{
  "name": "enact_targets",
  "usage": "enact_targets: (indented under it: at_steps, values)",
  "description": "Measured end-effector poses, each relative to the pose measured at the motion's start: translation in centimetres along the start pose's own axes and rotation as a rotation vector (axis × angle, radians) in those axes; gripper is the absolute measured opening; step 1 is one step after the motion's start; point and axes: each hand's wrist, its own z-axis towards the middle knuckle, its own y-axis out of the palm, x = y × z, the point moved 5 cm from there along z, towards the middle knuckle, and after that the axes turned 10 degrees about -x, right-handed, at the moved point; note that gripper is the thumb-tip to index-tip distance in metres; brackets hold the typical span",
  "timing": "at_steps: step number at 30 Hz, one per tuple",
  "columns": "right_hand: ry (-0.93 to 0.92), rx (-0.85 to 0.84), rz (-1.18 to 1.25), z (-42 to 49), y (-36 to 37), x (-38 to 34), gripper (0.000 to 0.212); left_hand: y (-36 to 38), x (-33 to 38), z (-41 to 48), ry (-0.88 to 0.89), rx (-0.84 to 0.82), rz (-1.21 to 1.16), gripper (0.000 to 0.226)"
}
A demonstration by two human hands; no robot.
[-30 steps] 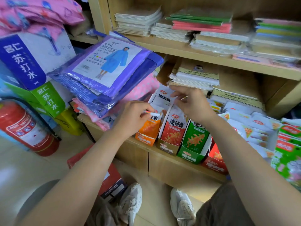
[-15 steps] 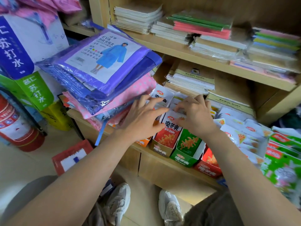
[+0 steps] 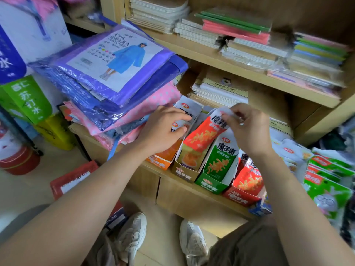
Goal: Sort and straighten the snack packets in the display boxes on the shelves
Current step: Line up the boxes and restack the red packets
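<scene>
Several open display boxes stand in a row at the shelf's front edge: an orange box (image 3: 160, 161), a brown box (image 3: 184, 170), a green box (image 3: 211, 186) and a red box (image 3: 242, 195). My left hand (image 3: 163, 129) rests on the white packets (image 3: 187, 109) in the orange box, fingers curled over them. My right hand (image 3: 249, 129) pinches the top of a red-orange snack packet (image 3: 203, 136) that stands tilted in the brown box. A green packet (image 3: 221, 160) stands upright in the green box.
A stack of bagged raincoats (image 3: 115, 73) overhangs the shelf just left of the boxes. Loose white packets (image 3: 288, 152) and green bags (image 3: 330, 181) lie to the right. Notebooks (image 3: 219, 89) fill the shelves behind. Soda-water cartons (image 3: 25, 98) and a fire extinguisher (image 3: 17, 160) stand on the floor at left.
My right hand has pulled a red-orange packet up from the brown box and holds its top. My left hand has settled onto the white packets in the orange box.
</scene>
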Motion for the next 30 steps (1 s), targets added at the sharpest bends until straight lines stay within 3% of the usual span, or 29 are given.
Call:
enact_targets:
  at_steps: [3,9,15,22,30]
  values:
    - [0.032,0.118,0.006,-0.1,-1.5,0.5,0.021,-0.2,0.3,0.0,-0.022,0.019,-0.036,0.028]
    - [0.095,0.186,0.122,0.1,-1.9,1.6,0.016,0.3,1.3,-0.1,-0.052,0.007,-0.044,0.036]
    - [0.170,0.189,0.207,0.6,-1.6,3.3,0.021,0.5,2.4,0.2,-0.118,-0.021,-0.288,0.051]
    - [0.187,0.109,0.298,0.6,-1.1,2.6,0.018,0.2,1.9,0.5,-0.137,0.101,-0.297,0.013]
    - [0.170,0.120,0.657,-0.6,-2.8,1.7,0.009,0.3,3.1,1.3,-0.120,0.177,-0.579,0.009]
